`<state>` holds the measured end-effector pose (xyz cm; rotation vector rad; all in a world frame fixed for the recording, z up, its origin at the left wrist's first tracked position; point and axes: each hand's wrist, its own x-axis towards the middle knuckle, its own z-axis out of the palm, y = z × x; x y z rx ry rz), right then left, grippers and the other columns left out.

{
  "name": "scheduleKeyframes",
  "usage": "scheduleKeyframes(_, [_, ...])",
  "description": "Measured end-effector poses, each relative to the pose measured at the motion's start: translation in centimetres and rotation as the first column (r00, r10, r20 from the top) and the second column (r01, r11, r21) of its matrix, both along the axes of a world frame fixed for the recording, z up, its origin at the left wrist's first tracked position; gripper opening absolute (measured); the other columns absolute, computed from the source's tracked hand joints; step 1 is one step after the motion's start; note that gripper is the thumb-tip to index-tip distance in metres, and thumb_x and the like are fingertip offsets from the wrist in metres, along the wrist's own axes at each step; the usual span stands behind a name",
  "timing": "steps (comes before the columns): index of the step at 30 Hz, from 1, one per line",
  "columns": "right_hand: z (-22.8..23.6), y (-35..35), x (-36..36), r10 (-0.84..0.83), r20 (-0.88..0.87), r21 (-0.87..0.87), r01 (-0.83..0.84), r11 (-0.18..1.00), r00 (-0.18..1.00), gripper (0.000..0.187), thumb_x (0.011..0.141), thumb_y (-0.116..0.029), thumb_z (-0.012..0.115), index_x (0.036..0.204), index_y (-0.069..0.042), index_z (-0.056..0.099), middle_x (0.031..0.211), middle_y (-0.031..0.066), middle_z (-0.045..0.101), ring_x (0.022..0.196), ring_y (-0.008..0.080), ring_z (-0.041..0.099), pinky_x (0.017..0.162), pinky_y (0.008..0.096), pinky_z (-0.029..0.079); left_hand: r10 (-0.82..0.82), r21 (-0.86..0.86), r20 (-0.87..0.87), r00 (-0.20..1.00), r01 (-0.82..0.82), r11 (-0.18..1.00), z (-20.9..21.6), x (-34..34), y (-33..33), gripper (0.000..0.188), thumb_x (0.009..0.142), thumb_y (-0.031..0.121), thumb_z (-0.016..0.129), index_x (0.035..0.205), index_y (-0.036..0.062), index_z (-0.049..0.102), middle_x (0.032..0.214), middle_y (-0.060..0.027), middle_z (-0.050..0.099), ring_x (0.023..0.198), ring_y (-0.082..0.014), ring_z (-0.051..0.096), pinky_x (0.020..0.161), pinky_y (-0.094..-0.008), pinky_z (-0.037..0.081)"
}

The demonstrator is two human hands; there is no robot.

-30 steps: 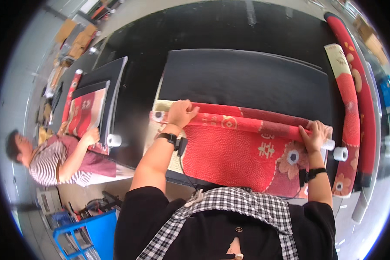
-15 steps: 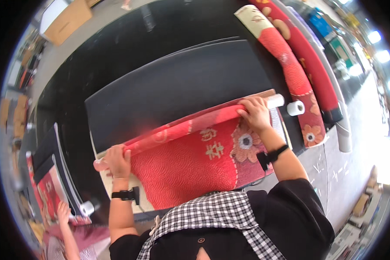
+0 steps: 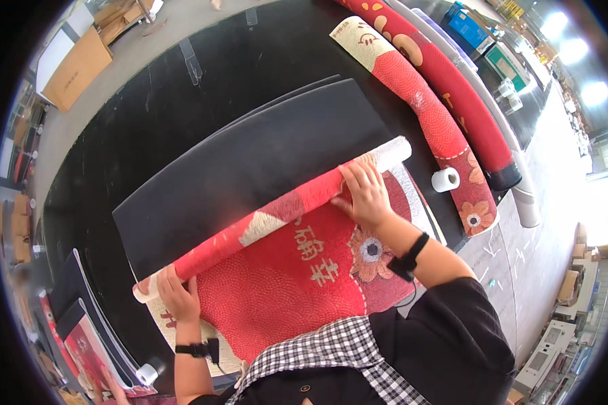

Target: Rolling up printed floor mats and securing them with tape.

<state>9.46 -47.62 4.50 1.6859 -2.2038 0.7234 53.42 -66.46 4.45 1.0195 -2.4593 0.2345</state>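
Note:
A red patterned floor mat (image 3: 270, 287) lies partly flat in front of me, with cream characters and an orange flower. Its far side is wound into a long roll (image 3: 226, 236) that slants up to the right and shows red, cream and pinkish patches. At the roll's left end, my left hand (image 3: 180, 295) curls over it, fingers on top and thumb on the near side. My right hand (image 3: 366, 196) grips it near the right end, thumb tucked below. The mat's near edge is hidden by my checked apron (image 3: 317, 347). Other pale mats (image 3: 165, 324) show beneath.
Dark sheets (image 3: 250, 148) lie beyond the roll on the black table (image 3: 148, 128). A white tape roll (image 3: 446, 180) stands at right, beside a long patterned mat (image 3: 425, 101) and a rolled red mat (image 3: 452, 88). Another person's hand (image 3: 115, 388) shows at lower left.
The roll has turned under my hands, so a cream patch and a darker pink one now face up. My view has shifted. Both hands keep their hold near its ends.

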Motion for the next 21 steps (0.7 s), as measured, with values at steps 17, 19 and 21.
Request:
scheduleKeyframes(17, [1.9,-10.1,-1.9,-0.031,-0.022,0.107,0.033,0.994,0.999,0.049,0.086,-0.051,0.061,0.107,-0.007,0.058,0.109,0.0142,0.062,0.11,0.0351,0.057,0.097,0.0474,0.041,-0.199,0.268,0.064,0.978,0.176,0.947,2.1,-9.3,-13.2,0.044,0.085,0.044,0.064,0.098,0.0023,0.058,0.094,-0.0156,0.059,0.091,-0.0366,0.055,0.082,-0.0464,0.044])
scheduleKeyframes(19, [0.3,-11.1,-3.2,0.041,-0.07,0.019,-0.04,0.999,0.997,0.08,0.085,-0.058,0.059,0.143,-0.005,0.039,0.13,0.0173,0.051,0.136,0.0399,0.037,0.116,0.0522,0.023,-0.227,0.37,-0.038,0.973,0.225,0.901,3.0,-11.5,-15.9,0.037,0.086,0.039,0.064,0.093,0.0028,0.061,0.09,-0.0146,0.059,0.09,-0.0352,0.056,0.081,-0.0446,0.045])
scheduleKeyframes(21, [1.4,-15.2,-4.5,0.025,-0.075,0.135,-0.015,0.991,0.997,0.075,0.084,-0.063,0.056,0.133,-0.006,0.052,0.124,0.0141,0.056,0.128,0.0329,0.045,0.115,0.0477,0.024,-0.09,0.251,-0.108,0.99,0.114,0.961,3.6,-12.4,-16.9,0.033,0.083,0.033,0.068,0.096,0.0036,0.062,0.093,-0.0141,0.06,0.092,-0.0351,0.056,0.082,-0.0444,0.045])
